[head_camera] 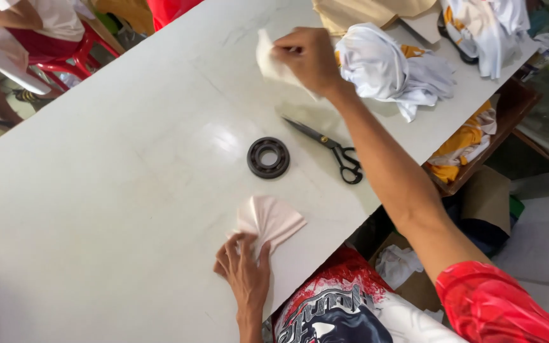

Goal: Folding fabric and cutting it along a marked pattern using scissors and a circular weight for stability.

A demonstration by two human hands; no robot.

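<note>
On the white table, close to its near edge, your left hand lies flat with fingers spread, pressing down the lower end of a pale pink fabric piece that fans out in soft pleats away from your fingertips. Your hand holds nothing closed inside it; it only pins the cloth to the table top.

Farther across the table, your right hand reaches out at arm's length and pinches a second small cream fabric piece between thumb and fingers, lifting it so that it hangs folded just beside the hand. Your fingers are closed on that cloth.

Between your two hands lies a dark round bearing ring, flat on the table and touching neither cloth. Just beside it, toward your right arm, rest black-handled scissors with the blades shut and pointing away from the edge.

Beyond your right hand sits a bundle of crumpled white cloth with a bit of yellow showing, and more white garments lie at the far corner. Below the table edge on your right, a wooden box holds yellow and white fabric. At the far left, a red plastic chair stands near another person's arm.
</note>
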